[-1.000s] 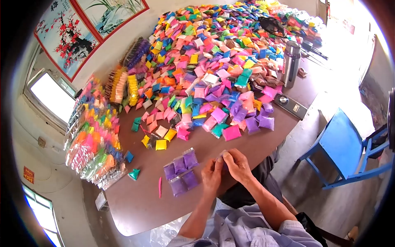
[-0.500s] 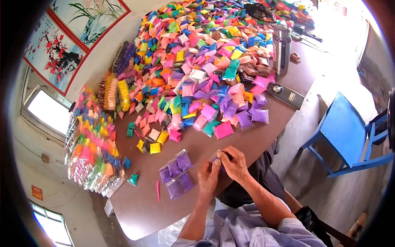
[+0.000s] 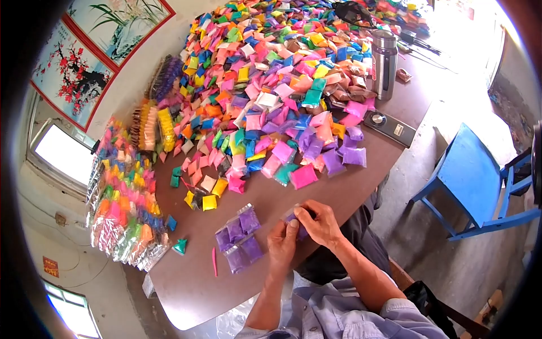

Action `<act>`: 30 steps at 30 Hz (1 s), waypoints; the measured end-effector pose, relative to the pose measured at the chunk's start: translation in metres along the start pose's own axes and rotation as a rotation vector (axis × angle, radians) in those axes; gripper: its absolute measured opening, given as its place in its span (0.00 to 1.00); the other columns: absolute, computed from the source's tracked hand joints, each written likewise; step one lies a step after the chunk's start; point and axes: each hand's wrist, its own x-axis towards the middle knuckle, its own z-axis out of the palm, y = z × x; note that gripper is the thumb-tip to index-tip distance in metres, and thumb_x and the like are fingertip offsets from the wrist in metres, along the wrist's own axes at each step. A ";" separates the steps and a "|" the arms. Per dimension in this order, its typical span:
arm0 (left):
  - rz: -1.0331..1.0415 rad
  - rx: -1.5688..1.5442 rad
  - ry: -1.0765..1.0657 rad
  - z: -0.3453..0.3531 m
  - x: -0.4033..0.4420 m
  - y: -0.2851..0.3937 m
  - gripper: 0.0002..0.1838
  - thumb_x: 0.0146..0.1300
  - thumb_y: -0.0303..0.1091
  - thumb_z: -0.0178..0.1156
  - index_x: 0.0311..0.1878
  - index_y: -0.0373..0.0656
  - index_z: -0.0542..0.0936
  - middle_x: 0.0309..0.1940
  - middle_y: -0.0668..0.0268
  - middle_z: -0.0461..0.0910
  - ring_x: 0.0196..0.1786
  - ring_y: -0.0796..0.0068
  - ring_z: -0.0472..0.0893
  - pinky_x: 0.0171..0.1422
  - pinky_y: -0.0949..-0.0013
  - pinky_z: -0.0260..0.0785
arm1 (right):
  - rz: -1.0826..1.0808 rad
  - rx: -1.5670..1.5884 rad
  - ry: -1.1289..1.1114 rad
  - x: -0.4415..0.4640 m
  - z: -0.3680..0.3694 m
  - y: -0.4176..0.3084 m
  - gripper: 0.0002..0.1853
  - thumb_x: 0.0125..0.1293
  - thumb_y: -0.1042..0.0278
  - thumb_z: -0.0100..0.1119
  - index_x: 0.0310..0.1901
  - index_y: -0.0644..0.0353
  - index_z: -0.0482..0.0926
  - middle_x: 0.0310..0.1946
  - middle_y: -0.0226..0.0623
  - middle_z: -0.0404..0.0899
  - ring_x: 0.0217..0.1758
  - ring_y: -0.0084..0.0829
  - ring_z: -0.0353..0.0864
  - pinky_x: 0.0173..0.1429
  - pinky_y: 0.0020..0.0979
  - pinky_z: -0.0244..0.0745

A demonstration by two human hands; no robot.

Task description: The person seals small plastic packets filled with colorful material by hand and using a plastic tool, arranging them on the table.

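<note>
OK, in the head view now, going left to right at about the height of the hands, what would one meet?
Clear plastic bags of multicoloured packets, small teal plastic packet, thin bright-pink strip, cluster of purple plastic packets, left hand, right hand, blue flat-seated chair.

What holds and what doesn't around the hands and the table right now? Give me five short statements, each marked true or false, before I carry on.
1. The left hand and the right hand both hold one purple packet. True.
2. The slim pink stick lies on top of the purple packet cluster. False: it lies beside the cluster, on the tabletop.
3. A large pile of mixed-colour packets covers much of the table's far part. True.
4. The steel thermos lies on its side. False: it stands upright.
5. The chair beside the table is red. False: it is blue.
</note>
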 end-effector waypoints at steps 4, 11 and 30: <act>0.064 0.120 -0.072 0.003 -0.001 0.005 0.16 0.78 0.40 0.59 0.45 0.33 0.82 0.31 0.69 0.81 0.36 0.80 0.75 0.40 0.70 0.70 | 0.005 0.137 0.073 -0.004 0.008 0.009 0.10 0.74 0.67 0.61 0.38 0.66 0.81 0.27 0.27 0.76 0.33 0.17 0.71 0.36 0.25 0.68; 0.027 0.099 -0.028 0.008 -0.001 0.002 0.18 0.79 0.43 0.58 0.47 0.34 0.82 0.28 0.66 0.82 0.34 0.78 0.77 0.40 0.68 0.72 | -0.020 0.066 0.072 -0.003 0.006 0.001 0.12 0.75 0.64 0.61 0.39 0.67 0.80 0.26 0.32 0.77 0.30 0.21 0.72 0.34 0.28 0.70; -0.020 0.163 -0.081 0.003 0.000 -0.003 0.16 0.76 0.39 0.59 0.40 0.32 0.82 0.27 0.59 0.82 0.33 0.76 0.78 0.39 0.65 0.73 | -0.114 0.019 0.205 0.000 0.011 0.005 0.12 0.75 0.65 0.61 0.38 0.66 0.78 0.25 0.43 0.77 0.28 0.26 0.74 0.35 0.32 0.73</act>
